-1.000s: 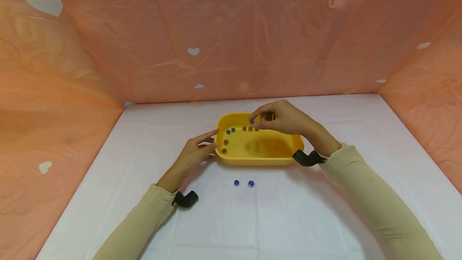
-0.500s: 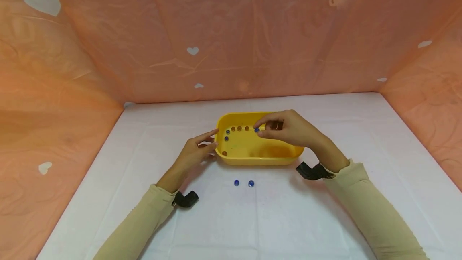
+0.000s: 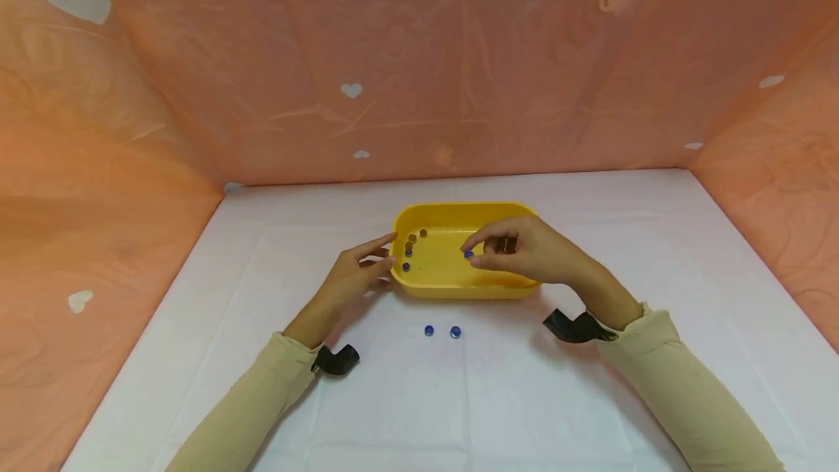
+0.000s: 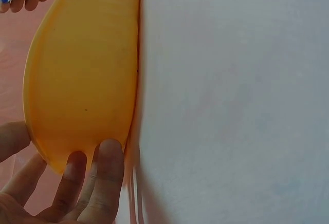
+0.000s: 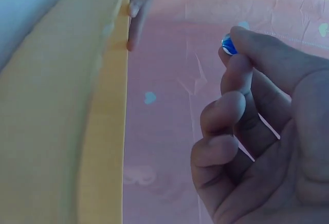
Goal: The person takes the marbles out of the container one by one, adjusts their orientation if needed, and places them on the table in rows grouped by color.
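My right hand (image 3: 534, 250) pinches a blue glass marble (image 5: 229, 44) between thumb and fingertips, above the yellow tray (image 3: 498, 213). The other fingers of that hand are bent toward the palm in the right wrist view. At the tray's left end, my left hand (image 3: 357, 268) touches the wall and rim with extended fingers (image 4: 109, 157). Inside the tray, near that end, lie several marbles: an amber marble (image 3: 423, 233) at the back, more amber ones beside it, and a blue marble (image 3: 406, 266) closer to the front.
Two more blue marbles, a left one (image 3: 429, 330) and a right one (image 3: 455, 331), lie on the white tablecloth (image 3: 393, 414) in front of the tray. An orange sheet with pale hearts (image 3: 419, 57) stands behind and at both sides.
The right hand has moved toward the tray's front, still pinching its blue marble. The loose marbles have rolled along the tray toward its left end. The left hand has stayed in place.
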